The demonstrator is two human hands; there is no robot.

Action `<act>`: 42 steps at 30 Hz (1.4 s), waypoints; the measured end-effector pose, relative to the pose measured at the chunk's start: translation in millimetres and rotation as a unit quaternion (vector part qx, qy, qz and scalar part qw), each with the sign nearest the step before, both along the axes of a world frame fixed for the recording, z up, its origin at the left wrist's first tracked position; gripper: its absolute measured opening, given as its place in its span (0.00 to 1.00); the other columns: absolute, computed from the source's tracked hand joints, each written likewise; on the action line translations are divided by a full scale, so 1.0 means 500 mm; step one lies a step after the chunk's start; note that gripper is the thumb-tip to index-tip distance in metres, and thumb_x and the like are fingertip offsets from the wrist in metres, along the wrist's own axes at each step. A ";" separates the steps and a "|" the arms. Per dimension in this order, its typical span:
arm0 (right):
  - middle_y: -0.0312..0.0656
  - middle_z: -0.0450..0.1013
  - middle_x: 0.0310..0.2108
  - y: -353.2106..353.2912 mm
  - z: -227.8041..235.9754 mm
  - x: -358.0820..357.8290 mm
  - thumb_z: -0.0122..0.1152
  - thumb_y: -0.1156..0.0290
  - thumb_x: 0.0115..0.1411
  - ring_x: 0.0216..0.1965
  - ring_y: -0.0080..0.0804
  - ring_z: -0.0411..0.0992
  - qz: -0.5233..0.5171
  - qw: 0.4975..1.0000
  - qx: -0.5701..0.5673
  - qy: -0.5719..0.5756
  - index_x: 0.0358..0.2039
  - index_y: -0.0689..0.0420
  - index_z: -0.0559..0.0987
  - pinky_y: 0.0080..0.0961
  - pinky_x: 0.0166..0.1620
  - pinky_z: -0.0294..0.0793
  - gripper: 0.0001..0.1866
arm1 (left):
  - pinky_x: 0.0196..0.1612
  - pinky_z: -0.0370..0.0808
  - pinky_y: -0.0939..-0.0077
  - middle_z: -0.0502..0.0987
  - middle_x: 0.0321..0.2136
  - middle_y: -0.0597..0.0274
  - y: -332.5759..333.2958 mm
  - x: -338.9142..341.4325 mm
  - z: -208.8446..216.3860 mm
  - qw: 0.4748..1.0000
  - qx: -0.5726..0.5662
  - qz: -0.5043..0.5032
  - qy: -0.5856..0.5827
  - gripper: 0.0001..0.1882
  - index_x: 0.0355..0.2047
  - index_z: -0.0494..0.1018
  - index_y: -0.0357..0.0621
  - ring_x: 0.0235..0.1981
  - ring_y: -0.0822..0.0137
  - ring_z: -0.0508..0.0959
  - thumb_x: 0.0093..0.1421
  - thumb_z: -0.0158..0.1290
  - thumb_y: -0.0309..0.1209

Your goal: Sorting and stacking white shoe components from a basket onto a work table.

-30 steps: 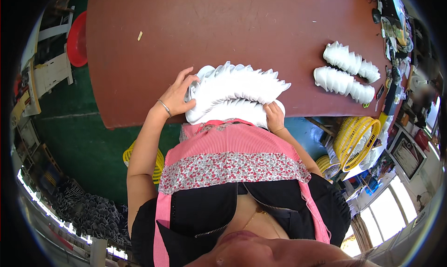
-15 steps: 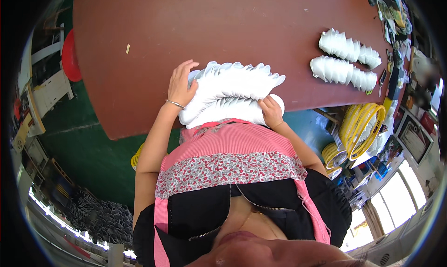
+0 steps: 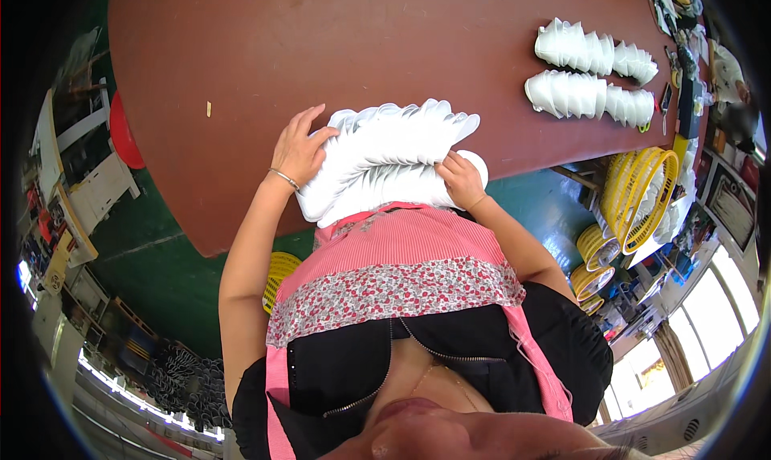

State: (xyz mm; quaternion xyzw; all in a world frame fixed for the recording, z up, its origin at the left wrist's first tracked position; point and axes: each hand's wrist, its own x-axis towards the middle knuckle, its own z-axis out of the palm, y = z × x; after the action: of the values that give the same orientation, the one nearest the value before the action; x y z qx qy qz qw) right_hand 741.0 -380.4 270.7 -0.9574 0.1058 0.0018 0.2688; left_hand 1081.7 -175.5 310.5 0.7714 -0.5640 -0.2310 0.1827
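A long bundle of white, curved, nested pieces (image 3: 393,143), with thin overlapping rims, lies in two rows at the table's near edge, against my apron. Their exact kind cannot be made out. My left hand (image 3: 300,145) is at the bundle's left end, with fingers apart and the thumb side touching the pieces. At the right end, my right hand (image 3: 461,179) has its fingers bent and pressed together on the edge of the white pieces, between the two rows. The fingertips are partly hidden there.
The brown table (image 3: 321,50) carries two more stacks of white nested pieces (image 3: 566,95) at the right, near scissors (image 3: 666,107) and other tools. Yellow baskets (image 3: 640,199) stand off the table's right side. A red round seat (image 3: 126,129) is at the left edge.
The view has shifted slightly. My right fingers have moved a little left along the bundle's edge, and my left hand still rests at its left end.
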 end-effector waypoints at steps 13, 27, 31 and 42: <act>0.42 0.73 0.43 -0.010 0.000 0.010 0.60 0.76 0.49 0.53 0.43 0.72 0.006 1.000 0.015 -0.025 0.38 0.53 0.75 0.38 0.46 0.75 0.13 | 0.54 0.70 0.54 0.71 0.56 0.54 -0.068 -0.058 -0.033 0.972 0.121 0.184 0.077 0.11 0.38 0.73 0.47 0.59 0.51 0.68 0.54 0.56 0.33; 0.39 0.73 0.47 -0.010 0.001 0.009 0.61 0.76 0.49 0.54 0.38 0.70 -0.010 0.999 0.026 -0.032 0.36 0.52 0.73 0.36 0.47 0.73 0.12 | 0.64 0.67 0.55 0.63 0.65 0.57 -0.112 -0.055 -0.012 0.993 0.113 -0.010 0.032 0.25 0.52 0.76 0.66 0.64 0.52 0.63 0.55 0.51 0.24; 0.39 0.73 0.47 -0.011 0.004 0.012 0.60 0.75 0.49 0.53 0.38 0.70 -0.017 0.999 0.025 -0.045 0.35 0.52 0.73 0.36 0.46 0.73 0.12 | 0.59 0.69 0.53 0.68 0.61 0.58 -0.115 -0.070 -0.014 0.996 0.093 0.014 -0.010 0.14 0.45 0.78 0.59 0.63 0.53 0.65 0.58 0.55 0.36; 0.38 0.72 0.49 -0.008 0.003 0.009 0.61 0.75 0.49 0.53 0.37 0.70 -0.016 0.998 0.037 -0.046 0.36 0.51 0.74 0.36 0.46 0.74 0.12 | 0.54 0.71 0.55 0.71 0.56 0.54 -0.145 -0.127 -0.044 0.994 0.057 0.093 -0.009 0.20 0.47 0.75 0.50 0.56 0.52 0.71 0.56 0.59 0.42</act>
State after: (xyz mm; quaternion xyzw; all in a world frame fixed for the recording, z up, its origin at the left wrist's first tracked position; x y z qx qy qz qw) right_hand 745.6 -384.2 272.5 -0.9439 0.1089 -0.0424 0.3089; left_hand 1018.2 -248.2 288.7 0.8317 -0.4778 -0.2374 0.1540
